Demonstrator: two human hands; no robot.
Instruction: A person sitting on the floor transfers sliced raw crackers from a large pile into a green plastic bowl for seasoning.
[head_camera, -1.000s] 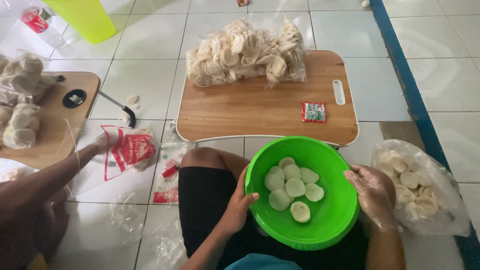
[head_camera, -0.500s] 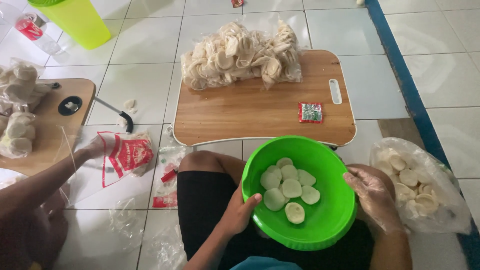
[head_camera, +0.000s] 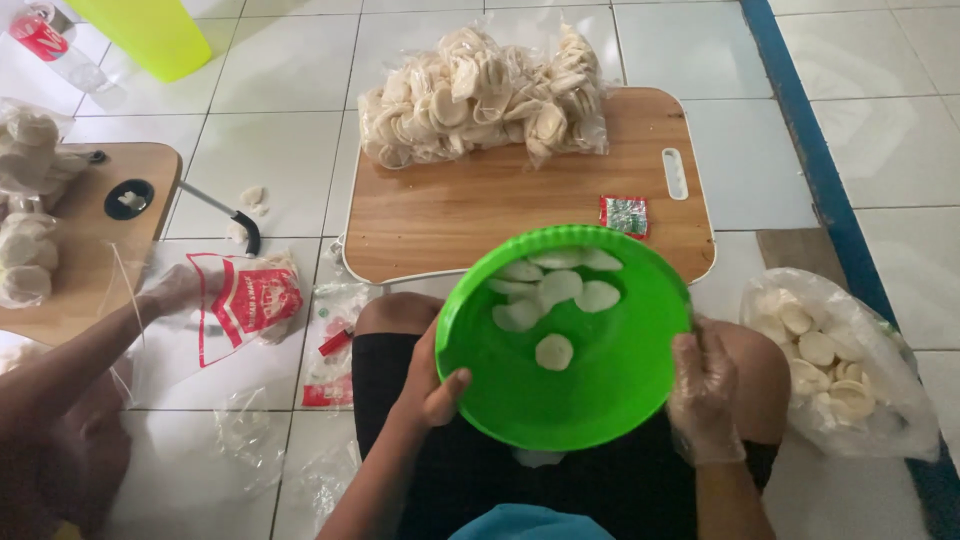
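Bowl (head_camera: 565, 340) tilted, grasped at its rim by left hand (head_camera: 432, 385) and gloved right hand (head_camera: 703, 395); crackers (head_camera: 545, 295) are best kept level between both grips.

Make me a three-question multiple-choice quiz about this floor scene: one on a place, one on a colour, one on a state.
1. Where does the small red packet lie?
A. on the wooden board
B. in the bowl
C. on the tiles

2. What colour is the bowl?
A. blue
B. green
C. white

3. How is the bowl held?
A. one hand
B. both hands
C. resting untouched

Answers:
1 A, it sits on the board's right part.
2 B, bright green plastic.
3 B, the left hand and gloved right hand clasp its rim.
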